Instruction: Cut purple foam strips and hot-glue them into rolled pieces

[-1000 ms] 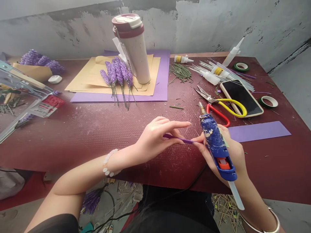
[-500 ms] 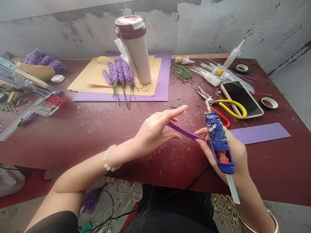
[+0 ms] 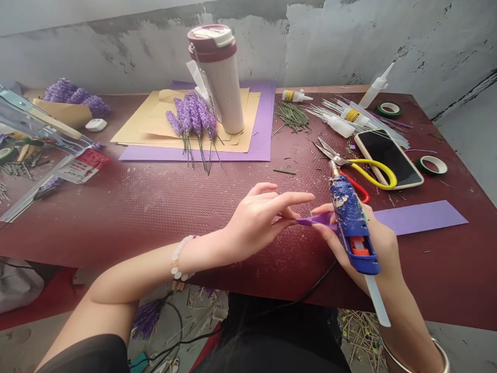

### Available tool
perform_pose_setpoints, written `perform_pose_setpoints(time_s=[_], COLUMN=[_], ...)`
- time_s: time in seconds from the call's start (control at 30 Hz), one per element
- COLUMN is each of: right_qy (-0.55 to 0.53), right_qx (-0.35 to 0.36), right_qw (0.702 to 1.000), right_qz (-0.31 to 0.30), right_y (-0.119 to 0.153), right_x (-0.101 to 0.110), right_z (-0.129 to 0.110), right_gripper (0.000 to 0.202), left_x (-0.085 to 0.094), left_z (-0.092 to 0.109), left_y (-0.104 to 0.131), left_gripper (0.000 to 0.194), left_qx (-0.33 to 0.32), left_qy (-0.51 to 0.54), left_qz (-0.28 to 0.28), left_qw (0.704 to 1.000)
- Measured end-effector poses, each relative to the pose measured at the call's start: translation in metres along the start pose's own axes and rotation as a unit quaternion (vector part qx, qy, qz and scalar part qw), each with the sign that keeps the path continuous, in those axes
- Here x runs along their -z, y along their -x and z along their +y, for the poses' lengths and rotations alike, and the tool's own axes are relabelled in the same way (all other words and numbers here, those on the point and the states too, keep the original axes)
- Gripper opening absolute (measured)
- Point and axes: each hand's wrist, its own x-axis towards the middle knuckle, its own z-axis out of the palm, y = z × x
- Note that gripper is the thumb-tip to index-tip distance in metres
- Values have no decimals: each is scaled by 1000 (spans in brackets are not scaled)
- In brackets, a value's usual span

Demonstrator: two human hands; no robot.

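A narrow purple foam strip (image 3: 306, 221) stretches between my two hands above the table. My left hand (image 3: 258, 217) pinches its left end between thumb and a fingertip, with the index finger stretched out over it. The thumb and fingertips of my right hand (image 3: 375, 243) pinch the strip farther right. That same hand also carries a blue hot glue gun (image 3: 347, 207), its nozzle pointing away from me and a clear glue stick (image 3: 376, 300) jutting from the back. Behind my right hand lies a wider purple sheet strip (image 3: 430, 216), partly hidden by it.
Scissors (image 3: 373, 173) and a phone (image 3: 388, 158) lie past the glue gun. A tumbler (image 3: 223, 88) stands on kraft paper (image 3: 135, 124) beside lavender stems (image 3: 194, 116). Green wire pieces (image 3: 293, 116), glue bottles (image 3: 341, 124) and tape rolls (image 3: 432, 166) are at the back right.
My left hand has moved right along the purple strip toward my right hand, and its thumb has closed on the strip. My right hand stays nearly in place with the glue gun.
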Motion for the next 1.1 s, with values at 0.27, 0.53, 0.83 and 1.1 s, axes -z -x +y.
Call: perform_pose_setpoints(time_s=[0.27, 0.53, 0.83, 1.1], right_qy=[2, 4, 8, 18], right_qx=[44, 79, 56, 90], right_qw=[999, 997, 998, 996], right_qz=[21, 10, -6, -22], right_y=[2, 4, 5, 7], right_x=[-5, -5, 2, -1], right_z=[3, 4, 3, -1], right_gripper=[10, 12, 11, 13], left_x=[0, 0, -1, -3], left_z=[-2, 0, -3, -4], left_y=[0, 1, 3, 1], left_gripper=[55, 35, 20, 30], left_qx=[90, 53, -4, -27], left_qy=[60, 36, 38, 43], left_qz=[-57, -40, 8, -15], left_qw=[993, 997, 999, 999])
